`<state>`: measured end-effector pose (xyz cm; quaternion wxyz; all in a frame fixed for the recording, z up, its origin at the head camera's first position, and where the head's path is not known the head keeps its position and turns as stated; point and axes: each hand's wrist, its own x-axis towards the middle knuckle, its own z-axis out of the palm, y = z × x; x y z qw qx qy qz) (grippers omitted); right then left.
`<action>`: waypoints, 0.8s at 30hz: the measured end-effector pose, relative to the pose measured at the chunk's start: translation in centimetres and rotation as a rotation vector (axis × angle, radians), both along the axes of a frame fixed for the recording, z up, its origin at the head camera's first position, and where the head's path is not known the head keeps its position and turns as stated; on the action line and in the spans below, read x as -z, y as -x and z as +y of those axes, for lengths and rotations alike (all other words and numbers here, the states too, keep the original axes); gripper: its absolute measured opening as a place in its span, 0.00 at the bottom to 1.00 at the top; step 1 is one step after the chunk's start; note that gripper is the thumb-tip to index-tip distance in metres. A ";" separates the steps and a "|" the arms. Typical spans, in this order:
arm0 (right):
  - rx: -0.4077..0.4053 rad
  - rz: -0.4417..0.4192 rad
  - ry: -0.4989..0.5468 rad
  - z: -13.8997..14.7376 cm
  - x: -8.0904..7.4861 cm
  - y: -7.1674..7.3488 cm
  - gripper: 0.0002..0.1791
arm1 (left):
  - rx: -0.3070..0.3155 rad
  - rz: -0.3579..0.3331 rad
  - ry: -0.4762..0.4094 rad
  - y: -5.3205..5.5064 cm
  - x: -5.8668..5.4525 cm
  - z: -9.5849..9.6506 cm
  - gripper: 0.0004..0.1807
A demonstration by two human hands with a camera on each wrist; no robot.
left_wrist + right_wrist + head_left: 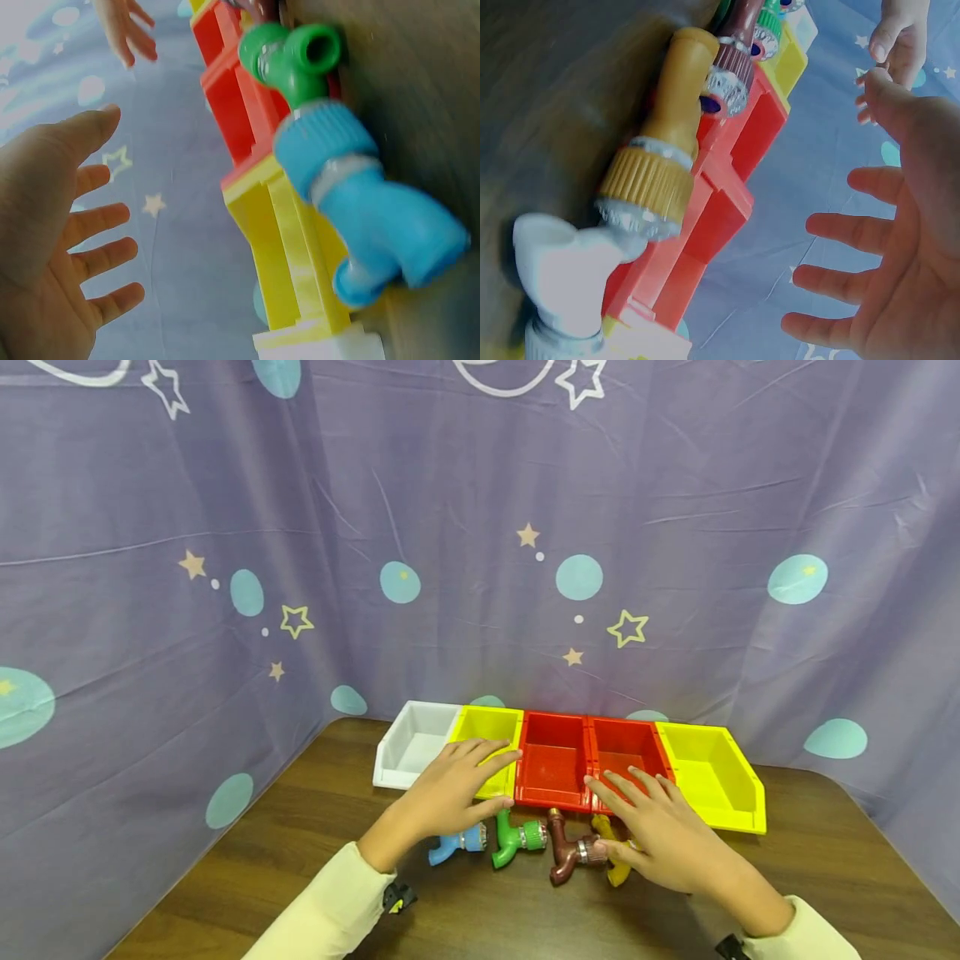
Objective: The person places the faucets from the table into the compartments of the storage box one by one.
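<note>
Brown wood grain runs across the table (465,914) beneath the fingers, and a violet curtain (465,643) printed with stars and pale-blue ovals hangs beyond the fingertips, turning a corner to their left. Left hand (450,785) and right hand (667,839) hover, fingers straight and spread apart. Below and between them lie a blue tap (456,842), green tap (512,839), maroon tap (566,852) and ochre tap (618,870); a white tap (566,277) sits under the right palm. Bins (555,768) line up past the taps.
</note>
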<state>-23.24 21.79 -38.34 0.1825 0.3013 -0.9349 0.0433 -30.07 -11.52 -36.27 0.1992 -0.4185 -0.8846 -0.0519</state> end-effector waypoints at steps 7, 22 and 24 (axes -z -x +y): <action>0.007 0.042 -0.001 1.2 0.2 0.1 0.43 | -0.087 0.009 -0.083 1.6 0.1 -2.4 0.33; 0.059 0.039 -0.061 4.3 0.9 -0.8 0.40 | -0.319 -0.032 -0.173 4.6 1.0 -7.7 0.33; 0.058 0.040 -0.077 4.8 1.1 -0.9 0.39 | -0.345 -0.047 -0.177 5.2 1.2 -8.4 0.33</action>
